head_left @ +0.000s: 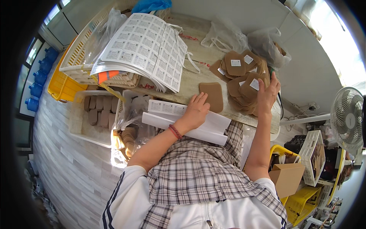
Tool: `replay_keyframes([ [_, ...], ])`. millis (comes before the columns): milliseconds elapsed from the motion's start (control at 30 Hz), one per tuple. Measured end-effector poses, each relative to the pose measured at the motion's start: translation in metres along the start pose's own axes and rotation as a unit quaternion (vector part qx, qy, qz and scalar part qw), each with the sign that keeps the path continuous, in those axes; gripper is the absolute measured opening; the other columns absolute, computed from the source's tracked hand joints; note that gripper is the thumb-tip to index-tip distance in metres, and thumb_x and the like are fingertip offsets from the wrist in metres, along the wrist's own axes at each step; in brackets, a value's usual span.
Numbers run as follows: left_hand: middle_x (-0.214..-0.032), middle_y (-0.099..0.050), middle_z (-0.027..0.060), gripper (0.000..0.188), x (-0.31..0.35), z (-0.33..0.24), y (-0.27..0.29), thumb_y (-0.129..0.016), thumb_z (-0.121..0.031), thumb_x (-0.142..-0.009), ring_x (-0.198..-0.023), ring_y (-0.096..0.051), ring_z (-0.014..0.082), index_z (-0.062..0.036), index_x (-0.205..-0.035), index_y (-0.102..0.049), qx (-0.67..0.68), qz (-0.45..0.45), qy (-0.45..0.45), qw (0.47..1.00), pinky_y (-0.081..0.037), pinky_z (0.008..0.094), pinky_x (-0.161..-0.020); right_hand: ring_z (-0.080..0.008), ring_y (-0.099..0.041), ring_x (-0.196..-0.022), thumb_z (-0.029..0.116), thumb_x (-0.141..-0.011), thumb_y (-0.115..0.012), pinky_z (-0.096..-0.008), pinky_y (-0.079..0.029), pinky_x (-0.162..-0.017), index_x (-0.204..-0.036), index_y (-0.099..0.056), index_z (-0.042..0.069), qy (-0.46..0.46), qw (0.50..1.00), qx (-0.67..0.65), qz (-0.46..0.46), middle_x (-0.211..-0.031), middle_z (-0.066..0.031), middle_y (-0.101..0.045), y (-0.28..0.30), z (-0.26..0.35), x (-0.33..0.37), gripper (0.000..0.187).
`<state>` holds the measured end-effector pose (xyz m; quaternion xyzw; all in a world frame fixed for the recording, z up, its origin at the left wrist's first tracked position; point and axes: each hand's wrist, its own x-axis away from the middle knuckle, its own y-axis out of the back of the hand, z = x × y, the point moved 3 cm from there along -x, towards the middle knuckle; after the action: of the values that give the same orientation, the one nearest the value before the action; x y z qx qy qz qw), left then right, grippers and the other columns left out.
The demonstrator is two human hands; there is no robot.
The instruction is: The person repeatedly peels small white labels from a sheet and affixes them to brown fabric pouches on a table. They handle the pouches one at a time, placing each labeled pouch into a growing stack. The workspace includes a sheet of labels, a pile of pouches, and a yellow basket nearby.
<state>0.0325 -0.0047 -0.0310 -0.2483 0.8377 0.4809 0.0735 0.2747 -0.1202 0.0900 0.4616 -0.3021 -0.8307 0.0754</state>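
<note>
A brown pad with rounded corners (213, 98) lies near the front edge of the worktable. My left hand (196, 111), a red bracelet on its wrist, rests its fingertips on the pad's left edge, fingers stretched and slightly bent. To the right is a loose pile of similar brown pads (235, 90), several with small white labels. My right hand (268, 94) stands against the right side of this pile, thumb apart from the raised fingers. White label sheets (183, 123) lie across my lap, under my left hand and wrist.
A thick stack of printed label sheets (143, 45) leans over a cream crate (72, 63) at the left. Below it, a white basket (89, 131) holds brown pieces. Plastic bags (225, 34) lie at the table's back. A fan (346, 117) and cardboard box (286, 179) stand at right.
</note>
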Motion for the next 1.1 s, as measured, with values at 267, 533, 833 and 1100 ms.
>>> replay_keyframes([
  [267,-0.107,-0.066,0.0137,0.008,-0.003,-0.011,0.023,-0.07,-0.01,-0.082,-0.105,-0.06,0.0343,-0.0047,-0.086,-0.066,0.063,0.036,0.061,0.995,-0.043,0.045,-0.096,-0.0307,-0.068,-0.087,0.011,-0.082,-0.077,-0.0388,-0.054,-0.074,-0.109,-0.067,0.01,-0.053,0.93,-0.16,0.327,-0.097,-0.0097,-0.07,-0.017,0.08,0.139,0.029],
  [533,-0.088,-0.066,0.0112,0.014,0.013,-0.003,0.05,-0.071,-0.009,-0.08,-0.087,-0.064,0.0323,-0.0037,-0.093,-0.07,0.111,-0.03,0.072,0.991,-0.05,0.0409,-0.079,-0.0255,-0.064,-0.073,0.012,-0.078,-0.079,-0.0364,-0.051,-0.066,-0.087,-0.074,0.013,-0.045,0.932,-0.21,0.293,-0.083,-0.0037,-0.067,-0.014,0.06,0.139,0.011],
  [833,-0.084,-0.067,0.0109,0.009,0.017,0.001,0.038,-0.07,-0.014,-0.082,-0.08,-0.065,0.0313,-0.0056,-0.086,-0.072,0.163,0.015,0.178,0.97,-0.051,0.0414,-0.072,-0.0225,-0.064,-0.077,0.005,-0.072,-0.079,-0.035,-0.049,-0.068,-0.085,-0.073,0.012,0.137,0.955,-0.17,0.202,-0.084,-0.0011,-0.067,-0.008,0.071,0.144,0.016],
  [1100,-0.086,-0.07,0.0104,0.011,0.016,0.005,0.037,-0.072,-0.012,-0.082,-0.08,-0.068,0.0268,-0.0037,-0.089,-0.074,0.18,0.053,0.219,0.958,-0.052,0.035,-0.07,-0.024,-0.063,-0.078,0.004,-0.069,-0.079,-0.0354,-0.051,-0.07,-0.086,-0.071,0.009,0.123,0.964,-0.166,0.169,-0.084,-0.0034,-0.066,-0.009,0.074,0.157,0.019],
])
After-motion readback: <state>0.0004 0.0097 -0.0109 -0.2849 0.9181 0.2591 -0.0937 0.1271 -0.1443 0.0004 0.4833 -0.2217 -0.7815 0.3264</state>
